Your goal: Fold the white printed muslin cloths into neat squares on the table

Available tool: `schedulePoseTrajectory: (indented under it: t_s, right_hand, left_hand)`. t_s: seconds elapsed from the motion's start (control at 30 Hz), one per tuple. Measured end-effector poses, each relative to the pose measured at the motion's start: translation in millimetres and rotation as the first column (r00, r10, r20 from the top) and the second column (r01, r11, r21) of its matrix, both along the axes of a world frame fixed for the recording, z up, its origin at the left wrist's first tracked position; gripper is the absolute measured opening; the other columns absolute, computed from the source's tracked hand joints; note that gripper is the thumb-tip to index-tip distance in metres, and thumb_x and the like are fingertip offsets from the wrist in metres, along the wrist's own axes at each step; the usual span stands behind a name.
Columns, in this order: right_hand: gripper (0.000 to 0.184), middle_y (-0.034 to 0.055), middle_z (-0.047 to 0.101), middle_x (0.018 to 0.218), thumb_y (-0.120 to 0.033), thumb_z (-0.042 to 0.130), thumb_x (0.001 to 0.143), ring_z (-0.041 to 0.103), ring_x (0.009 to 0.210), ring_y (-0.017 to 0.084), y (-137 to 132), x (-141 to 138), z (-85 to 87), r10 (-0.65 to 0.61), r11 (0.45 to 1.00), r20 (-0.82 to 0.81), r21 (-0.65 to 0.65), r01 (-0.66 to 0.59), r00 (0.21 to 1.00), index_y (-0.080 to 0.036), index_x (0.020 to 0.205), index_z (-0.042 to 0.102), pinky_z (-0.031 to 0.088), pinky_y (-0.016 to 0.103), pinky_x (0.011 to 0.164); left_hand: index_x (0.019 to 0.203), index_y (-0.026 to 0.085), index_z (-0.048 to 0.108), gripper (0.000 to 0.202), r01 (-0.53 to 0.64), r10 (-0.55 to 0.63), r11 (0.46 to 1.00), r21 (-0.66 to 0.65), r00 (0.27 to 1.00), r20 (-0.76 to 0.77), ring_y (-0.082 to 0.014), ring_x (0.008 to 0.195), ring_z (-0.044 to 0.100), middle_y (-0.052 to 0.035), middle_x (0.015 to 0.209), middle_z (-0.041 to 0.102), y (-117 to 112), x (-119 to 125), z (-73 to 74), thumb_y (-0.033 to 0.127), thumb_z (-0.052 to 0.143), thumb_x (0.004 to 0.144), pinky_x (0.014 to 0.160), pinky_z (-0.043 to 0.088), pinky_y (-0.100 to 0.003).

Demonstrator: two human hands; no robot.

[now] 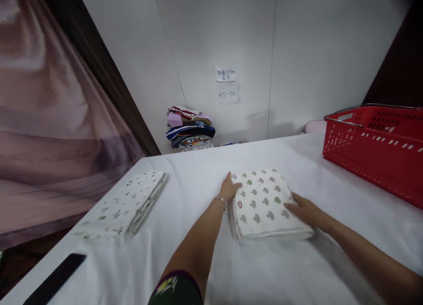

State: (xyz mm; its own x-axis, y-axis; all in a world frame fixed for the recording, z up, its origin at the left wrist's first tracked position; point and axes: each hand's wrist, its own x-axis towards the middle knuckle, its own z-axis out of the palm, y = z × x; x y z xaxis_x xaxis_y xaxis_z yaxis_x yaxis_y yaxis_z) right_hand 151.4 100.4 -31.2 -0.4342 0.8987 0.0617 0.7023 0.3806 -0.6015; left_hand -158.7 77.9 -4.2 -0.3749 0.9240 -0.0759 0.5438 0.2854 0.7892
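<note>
A folded white cloth with a mushroom print [263, 203] lies on the white-covered table, its layers stacked into a thick, roughly square pad. My left hand [228, 188] grips its left edge near the far corner, thumb on top. On the opposite side, my right hand [302, 208] holds the right edge, also with the thumb over the top layer. The fingers under both edges are partly hidden. Further left rests a second folded cloth [132, 201], white with small plant-like motifs; neither hand touches it.
A red plastic basket [373, 151] with metal handles stands at the right. Near the front left lies a flat black object [56, 278]. Several folded fabrics form a stack [191, 131] beyond the table's far edge. Paper notes [228, 93] hang on the wall. A pink curtain [56, 120] drapes at left.
</note>
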Motion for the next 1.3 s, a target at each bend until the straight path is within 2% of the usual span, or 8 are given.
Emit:
schedulePoseTrajectory:
  t_s: [0.17, 0.27, 0.43, 0.73, 0.93, 1.1, 1.2, 1.3]
  right_hand:
    - [0.064, 0.0077, 0.062, 0.116, -0.057, 0.042, 0.082, 0.063, 0.095, 0.028, -35, 17, 5.8, -0.001, 1.000, 0.069, -0.014, 0.002, 0.998, -0.023, 0.136, 0.042, 0.053, 0.040, 0.077]
    - [0.067, 0.0110, 0.051, 0.130, -0.060, 0.041, 0.082, 0.055, 0.110, 0.030, -35, 10, 27.4, -0.082, 0.991, 0.123, 0.119, 0.067, 0.989, -0.019, 0.136, 0.042, 0.049, 0.042, 0.087]
    - [0.065, 0.0093, 0.026, 0.147, -0.056, 0.036, 0.087, 0.023, 0.135, 0.027, -19, -31, 43.8, 0.072, 0.916, 0.125, 0.383, -0.115, 0.990, -0.018, 0.140, 0.033, 0.031, 0.043, 0.106]
    - [0.066, 0.0104, 0.025, 0.147, -0.058, 0.032, 0.087, 0.016, 0.136, 0.026, 2, -41, -16.8, 0.075, 0.946, 0.229, 0.292, -0.143, 0.970, -0.017, 0.140, 0.033, 0.027, 0.048, 0.106]
    - [0.070, 0.0112, 0.025, 0.147, -0.061, 0.038, 0.083, 0.015, 0.136, 0.025, -1, -32, -5.0, 0.125, 0.986, 0.053, 0.108, -0.130, 0.991, -0.015, 0.135, 0.042, 0.024, 0.042, 0.110]
    - [0.063, 0.0043, 0.024, 0.148, -0.060, 0.042, 0.084, 0.019, 0.135, 0.026, -44, -3, 7.3, 0.157, 0.988, -0.004, 0.008, -0.157, 0.988, -0.023, 0.134, 0.045, 0.029, 0.043, 0.108]
    - [0.057, 0.0043, 0.031, 0.145, -0.058, 0.042, 0.085, 0.028, 0.132, 0.027, -69, 10, 12.8, 0.164, 0.984, -0.004, 0.069, -0.163, 0.987, -0.023, 0.129, 0.051, 0.035, 0.042, 0.105]
    - [0.048, 0.0047, 0.044, 0.137, -0.053, 0.041, 0.087, 0.034, 0.130, 0.028, -83, 12, 15.9, 0.202, 0.948, 0.011, 0.247, -0.199, 0.979, -0.025, 0.123, 0.056, 0.035, 0.047, 0.104]
  left_hand:
    - [0.137, 0.014, 0.033, 0.077, 0.139, -0.137, 0.990, -0.036, 0.989, 0.059, -0.0234, 0.118, 0.049, -0.0117, 0.133, 0.049, 1, -15, 16.6, 0.032, 0.068, 0.070, 0.098, 0.037, -0.030]
    - [0.135, 0.012, 0.036, 0.069, 0.093, -0.098, 0.995, -0.036, 0.978, -0.186, -0.0270, 0.129, 0.035, -0.0144, 0.141, 0.038, -14, 0, 23.7, 0.040, 0.059, 0.077, 0.106, 0.028, -0.036]
    - [0.140, 0.017, 0.029, 0.069, 0.238, -0.220, 0.971, -0.034, 0.820, -0.528, -0.0257, 0.139, 0.005, -0.0081, 0.151, 0.016, -50, 34, 12.3, 0.053, 0.043, 0.083, 0.112, 0.001, -0.043]
    - [0.144, 0.022, 0.019, 0.070, 0.264, -0.280, 0.959, -0.099, 0.850, -0.446, -0.0235, 0.140, 0.000, -0.0015, 0.152, 0.010, -67, 33, -4.5, 0.059, 0.029, 0.086, 0.112, 0.000, -0.046]
    - [0.141, 0.022, 0.028, 0.062, 0.273, -0.256, 0.962, 0.028, 0.930, -0.264, -0.0206, 0.140, 0.006, -0.0018, 0.151, 0.016, -68, 29, -3.1, 0.049, 0.039, 0.086, 0.113, 0.011, -0.038]
    - [0.133, 0.020, 0.042, 0.051, 0.137, -0.135, 0.977, 0.165, 0.991, -0.021, -0.0203, 0.134, 0.027, -0.0054, 0.147, 0.029, -96, 18, -11.8, 0.038, 0.047, 0.085, 0.110, 0.025, -0.032]
    - [0.127, 0.018, 0.046, 0.048, 0.002, -0.023, 0.983, 0.183, 0.993, 0.114, -0.0186, 0.109, 0.054, -0.0095, 0.125, 0.054, -120, 12, -14.8, 0.037, 0.050, 0.083, 0.093, 0.043, -0.030]
    - [0.101, 0.018, 0.059, 0.027, -0.110, 0.080, 0.978, 0.176, 0.983, 0.166, -0.0138, 0.077, 0.059, -0.0031, 0.088, 0.065, -140, 11, -11.0, 0.034, 0.053, 0.080, 0.072, 0.046, -0.025]
